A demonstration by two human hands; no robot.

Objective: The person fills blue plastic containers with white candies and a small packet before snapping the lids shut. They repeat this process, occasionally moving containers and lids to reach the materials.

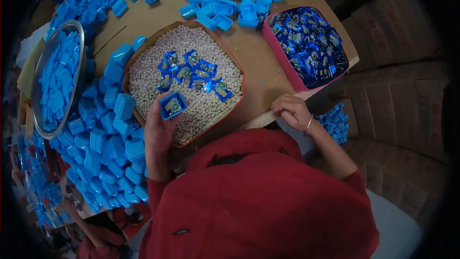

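Observation:
My left hand (pixel 159 127) grips a small open blue plastic box (pixel 173 105) over the near side of a red-rimmed tray (pixel 242 82). A blue foil packet (pixel 172 106) with yellow-green print lies inside the box. The tray is full of small pale round pieces (pixel 203 43), with several loose blue foil packets (pixel 203 69) on top. By the table's front edge, my right hand (pixel 293 111) has its fingers curled together. Whatever may be within those fingers is hidden.
A pink bin (pixel 283 67) heaped with blue packets stands at the right. Blue boxes (pixel 103 134) pile up along the left, beside a metal basin (pixel 79 69); open box halves (pixel 223 7) lie at the back. Cartons (pixel 397 100) line the right. Another person's arm (pixel 86 225) shows lower left.

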